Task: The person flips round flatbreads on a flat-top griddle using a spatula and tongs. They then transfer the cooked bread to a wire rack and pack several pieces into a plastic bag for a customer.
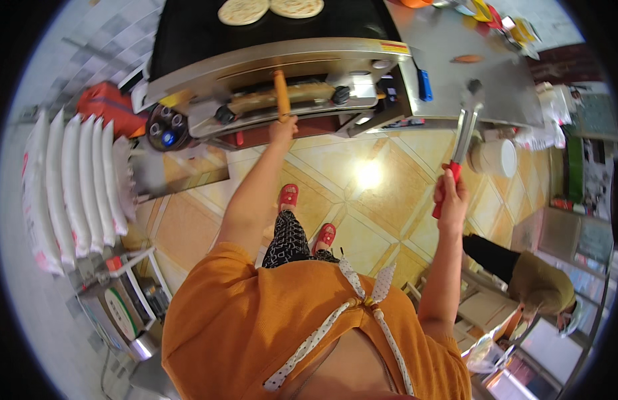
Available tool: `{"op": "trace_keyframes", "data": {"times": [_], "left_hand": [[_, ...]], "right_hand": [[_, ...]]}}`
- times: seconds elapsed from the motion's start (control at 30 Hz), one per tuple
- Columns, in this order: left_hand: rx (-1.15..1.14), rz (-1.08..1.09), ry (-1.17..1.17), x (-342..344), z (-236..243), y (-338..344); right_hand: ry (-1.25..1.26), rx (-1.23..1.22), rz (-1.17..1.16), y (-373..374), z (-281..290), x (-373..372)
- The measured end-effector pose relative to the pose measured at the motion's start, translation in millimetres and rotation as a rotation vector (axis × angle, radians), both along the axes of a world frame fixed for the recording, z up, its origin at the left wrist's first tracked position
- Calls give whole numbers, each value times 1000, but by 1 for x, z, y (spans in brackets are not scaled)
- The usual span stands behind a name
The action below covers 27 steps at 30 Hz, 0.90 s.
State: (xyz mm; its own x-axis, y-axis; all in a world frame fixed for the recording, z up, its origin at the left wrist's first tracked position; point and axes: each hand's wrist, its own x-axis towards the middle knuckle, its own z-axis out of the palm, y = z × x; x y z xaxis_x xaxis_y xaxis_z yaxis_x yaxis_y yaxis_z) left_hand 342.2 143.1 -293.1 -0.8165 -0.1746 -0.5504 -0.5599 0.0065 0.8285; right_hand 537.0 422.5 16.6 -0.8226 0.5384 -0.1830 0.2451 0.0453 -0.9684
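Observation:
My left hand (283, 128) is closed around the lower end of a short, thick wooden rod (281, 93), which points up in front of the griddle's metal front; whether it has a tool on its far end I cannot tell. My right hand (451, 193) grips metal tongs (464, 133) by their red handles, and their tips reach over the edge of the steel counter (435, 50). Two round, pale flatbreads, one on the left (243, 11) and one on the right (297, 7), lie on the black griddle (209, 40), partly cut off by the frame's upper edge.
White sacks (72, 187) stand at the left by a red bag (111, 107). A white bucket (499, 158) is on the tiled floor below the counter. A blue-handled item (424, 85) lies at the counter's edge. Another person (539, 283) bends over boxes at the lower right.

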Motion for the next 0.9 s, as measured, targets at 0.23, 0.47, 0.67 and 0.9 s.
{"op": "trace_keyframes", "data": {"times": [0.23,0.47,0.67,0.9], "left_hand": [[22,1,-104,172,15,5],[108,-9,-118,313,34,10],[88,-36,-210,370,35,9],[109,15,-161,372,37,12]], "right_hand": [[-415,-62,493,-4,-41,67],[-660,-144,827,-15,-76,71],[-761,-507,723,-9,-114,78],[-523,-644,687,-31,-167,53]]}}
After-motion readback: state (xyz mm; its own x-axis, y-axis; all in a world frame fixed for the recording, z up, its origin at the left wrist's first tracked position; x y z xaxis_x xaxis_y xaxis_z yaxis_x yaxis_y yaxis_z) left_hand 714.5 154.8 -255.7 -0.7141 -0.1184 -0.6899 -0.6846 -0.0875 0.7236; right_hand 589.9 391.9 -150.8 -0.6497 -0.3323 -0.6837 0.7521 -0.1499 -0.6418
